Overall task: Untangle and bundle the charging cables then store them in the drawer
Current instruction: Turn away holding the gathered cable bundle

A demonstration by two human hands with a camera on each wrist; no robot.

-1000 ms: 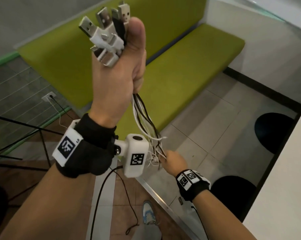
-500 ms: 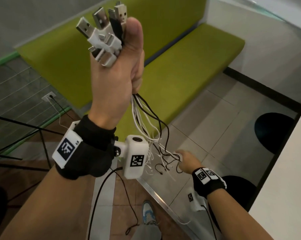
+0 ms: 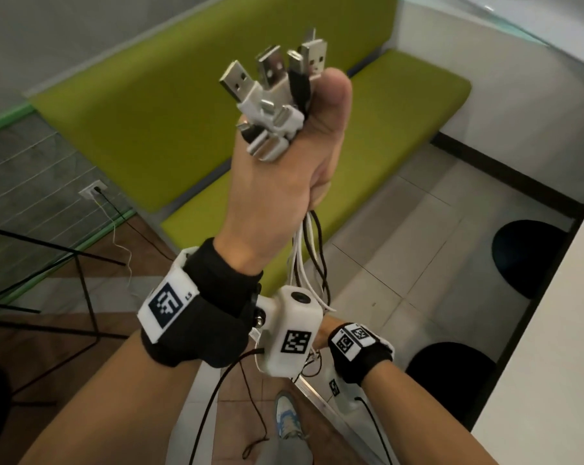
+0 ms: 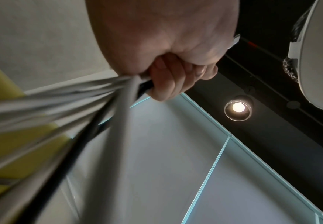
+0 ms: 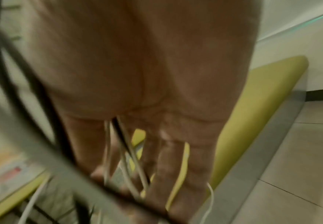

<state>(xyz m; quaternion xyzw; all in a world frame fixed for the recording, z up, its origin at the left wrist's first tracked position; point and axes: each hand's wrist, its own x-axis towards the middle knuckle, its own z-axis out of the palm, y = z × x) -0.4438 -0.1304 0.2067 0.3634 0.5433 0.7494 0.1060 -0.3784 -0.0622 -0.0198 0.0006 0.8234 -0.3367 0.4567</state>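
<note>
My left hand (image 3: pixel 284 182) is raised in a fist that grips a bundle of charging cables. Several USB plugs (image 3: pixel 274 92) stick out above the thumb. White and black cable strands (image 3: pixel 309 256) hang down from the fist. In the left wrist view the curled fingers (image 4: pixel 175 75) close round the strands (image 4: pixel 80 98). My right hand (image 5: pixel 147 91) is lower, mostly hidden behind the left wrist camera in the head view. Its fingers (image 5: pixel 175 166) are straight and spread, with thin strands (image 5: pixel 124 148) running between them.
A green bench (image 3: pixel 351 156) runs along the wall ahead. Two black round stools (image 3: pixel 532 260) stand by a white table edge (image 3: pixel 552 364) on the right. A black metal frame (image 3: pixel 82 273) is at left, a wall socket (image 3: pixel 92 191) behind it. My shoe (image 3: pixel 289 421) is below.
My right hand swung out to the right along the strands, then came back left under the left wrist camera. The hanging cables now fall closer together. The left hand still holds the plugs up.
</note>
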